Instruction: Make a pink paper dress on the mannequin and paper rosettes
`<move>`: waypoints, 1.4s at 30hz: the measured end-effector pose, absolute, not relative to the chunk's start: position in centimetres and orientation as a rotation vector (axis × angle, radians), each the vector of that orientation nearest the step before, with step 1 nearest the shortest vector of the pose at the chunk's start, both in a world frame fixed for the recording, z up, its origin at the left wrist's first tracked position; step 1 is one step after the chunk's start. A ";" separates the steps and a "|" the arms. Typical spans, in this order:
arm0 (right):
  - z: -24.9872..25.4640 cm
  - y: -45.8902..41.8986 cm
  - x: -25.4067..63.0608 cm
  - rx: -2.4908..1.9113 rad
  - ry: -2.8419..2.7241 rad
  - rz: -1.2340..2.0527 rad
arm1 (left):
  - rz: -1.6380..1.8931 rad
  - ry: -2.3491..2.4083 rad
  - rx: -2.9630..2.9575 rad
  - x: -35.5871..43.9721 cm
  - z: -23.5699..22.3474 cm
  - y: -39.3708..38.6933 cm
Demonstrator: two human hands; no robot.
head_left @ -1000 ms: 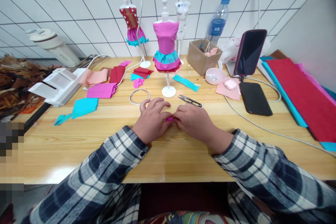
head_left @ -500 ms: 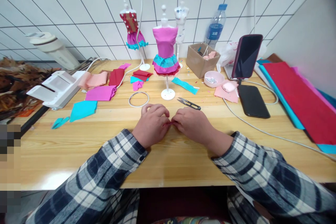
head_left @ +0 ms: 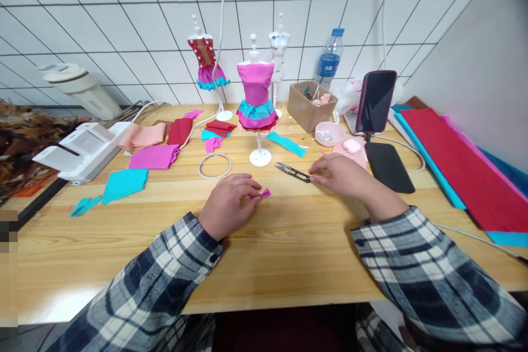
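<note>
My left hand (head_left: 231, 202) is closed in a pinch around a small magenta crepe paper bow (head_left: 266, 193), one flared end sticking out past the fingertips. The rest of the bow is hidden by the fingers. My right hand (head_left: 340, 177) is by the handle end of black thread snips (head_left: 293, 172), thumb and fingers apart. The snips lie flat on the table, blades pointing left. Behind them stands a mini dress form (head_left: 256, 85) in a magenta top and a tiered blue, magenta and red skirt.
A white ring (head_left: 214, 176), a blue paper strip (head_left: 286, 144) and folded magenta paper (head_left: 154, 157) lie on the table. A pink bowl (head_left: 330, 142), a cardboard box (head_left: 307, 115) and a propped phone (head_left: 376, 102) stand right. A cable (head_left: 470, 234) crosses the right side.
My hands were together at a small piece; now they are apart. The right hand has moved right to the snips' handle, while the left keeps the bow. The view has shifted slightly.
</note>
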State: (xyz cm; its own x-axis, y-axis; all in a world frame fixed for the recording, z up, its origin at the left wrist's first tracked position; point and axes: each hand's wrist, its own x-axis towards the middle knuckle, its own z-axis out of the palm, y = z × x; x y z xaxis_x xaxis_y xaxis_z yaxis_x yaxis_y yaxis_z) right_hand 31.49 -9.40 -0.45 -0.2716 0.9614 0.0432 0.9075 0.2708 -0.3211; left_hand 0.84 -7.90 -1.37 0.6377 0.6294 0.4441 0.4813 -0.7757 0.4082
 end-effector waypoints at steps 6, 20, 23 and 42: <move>-0.9 -9.2 30.7 -1.741 -2.316 0.296 | 0.824 0.894 2.601 1.0 -0.9 -8.0; 1.0 -12.5 23.3 -1.312 -1.658 1.062 | 0.807 1.229 1.834 2.6 -0.2 -9.3; 0.4 -13.1 21.3 -1.174 -1.413 1.424 | 0.738 1.215 1.699 2.9 0.1 -9.4; -0.8 -12.5 20.2 -1.251 -1.230 1.524 | 0.820 1.208 1.858 3.1 0.7 -10.3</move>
State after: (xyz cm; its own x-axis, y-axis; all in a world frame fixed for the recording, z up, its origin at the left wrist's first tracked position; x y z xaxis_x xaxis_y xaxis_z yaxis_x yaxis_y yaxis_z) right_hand 20.24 -12.50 -0.78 -0.1958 0.9582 -0.2088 0.0013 -0.2127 -0.9771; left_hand 3.10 -10.29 0.70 0.3462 0.9319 0.1080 0.4446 -0.2644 0.8558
